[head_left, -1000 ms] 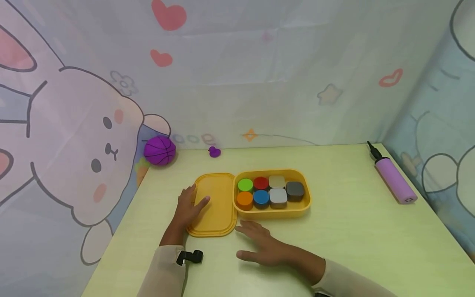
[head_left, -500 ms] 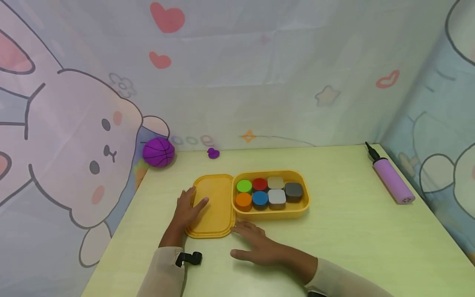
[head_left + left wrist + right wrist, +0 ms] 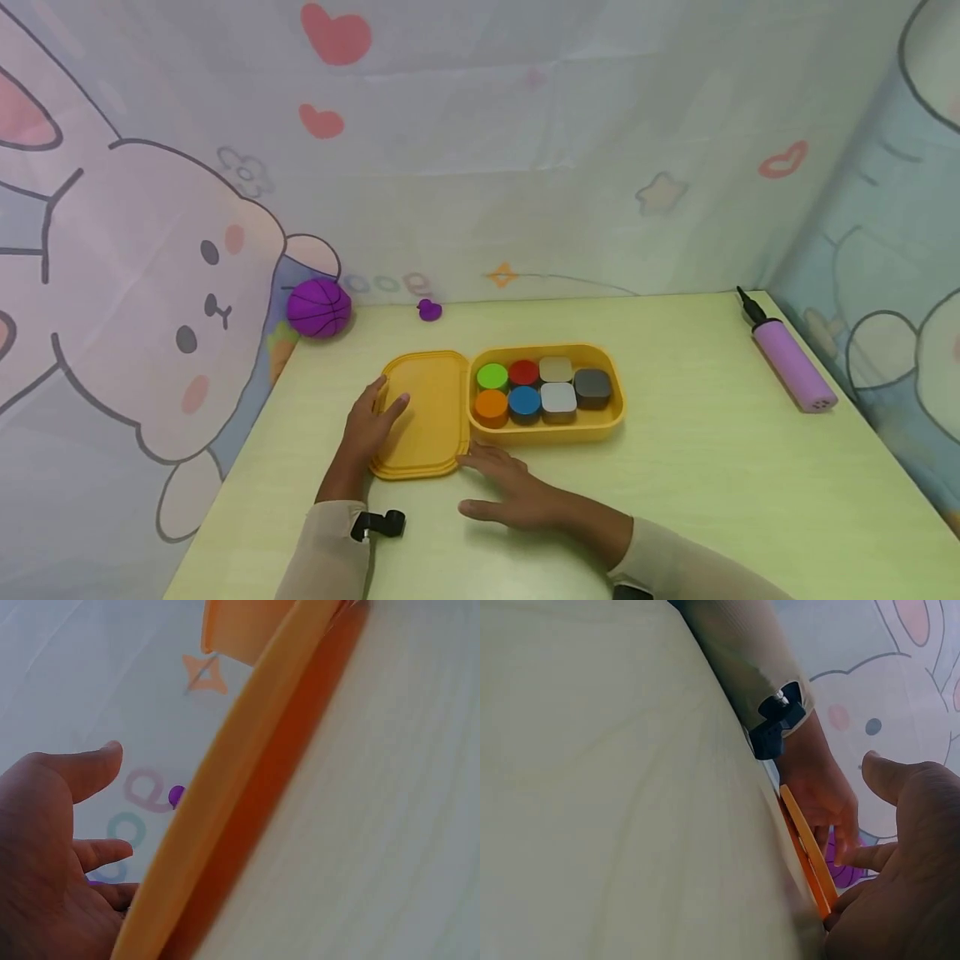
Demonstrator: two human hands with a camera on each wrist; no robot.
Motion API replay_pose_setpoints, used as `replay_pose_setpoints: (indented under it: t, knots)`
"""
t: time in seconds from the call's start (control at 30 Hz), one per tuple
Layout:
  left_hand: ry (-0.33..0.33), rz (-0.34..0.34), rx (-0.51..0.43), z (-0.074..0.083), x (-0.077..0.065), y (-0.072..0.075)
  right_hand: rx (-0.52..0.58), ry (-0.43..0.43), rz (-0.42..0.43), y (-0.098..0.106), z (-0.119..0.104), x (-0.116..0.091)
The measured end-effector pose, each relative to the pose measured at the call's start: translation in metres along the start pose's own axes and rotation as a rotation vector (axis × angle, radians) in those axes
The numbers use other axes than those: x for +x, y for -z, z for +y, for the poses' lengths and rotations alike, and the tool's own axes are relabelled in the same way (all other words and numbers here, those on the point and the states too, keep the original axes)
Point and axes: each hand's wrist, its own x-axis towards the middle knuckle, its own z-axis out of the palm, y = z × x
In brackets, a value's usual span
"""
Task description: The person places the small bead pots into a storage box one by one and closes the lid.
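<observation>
A flat yellow lid (image 3: pixel 427 417) lies on the table at the left side of a yellow box (image 3: pixel 577 432). My left hand (image 3: pixel 367 425) is at the lid's left edge, fingers along the rim and thumb extended over the top. In the left wrist view the thumb and fingers of this left hand (image 3: pixel 52 855) are spread beside the lid's edge (image 3: pixel 225 795). My right hand (image 3: pixel 517 496) reaches to the lid's near right corner, fingertips right at the rim, thumb held apart. Inside the box sit several round and square pieces, including an orange round piece (image 3: pixel 491 408) and a dark grey square piece (image 3: pixel 592 387).
A purple basketball (image 3: pixel 319 308) and a small purple duck (image 3: pixel 430 310) stand at the table's back left. Toward the right edge lies a purple hand pump (image 3: pixel 795 367) with a black nozzle. A printed cloth (image 3: pixel 480 208) hangs behind the table.
The lid has shifted slightly left against the box, and my left hand has moved left along with it. My right hand has also come a little left, to the lid's near corner.
</observation>
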Motion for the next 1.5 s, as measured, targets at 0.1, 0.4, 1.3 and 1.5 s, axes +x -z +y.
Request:
replay_pose_setpoints:
  t: [0.1,0.4,1.3,1.5]
  knots:
    - [0.006,0.001,-0.038,0.0,-0.001,0.003,-0.002,-0.012,-0.016,0.0,-0.001,0.003]
    - [0.009,0.044,-0.146,-0.004,0.001,0.013,0.104,-0.023,-0.034,0.002,-0.009,0.007]
    - [-0.065,0.249,-0.812,0.066,-0.042,-0.044,0.462,0.174,0.11,0.029,-0.018,-0.005]
    - [-0.074,0.337,-0.877,0.089,-0.06,-0.077,0.56,0.16,0.254,0.04,-0.02,-0.009]
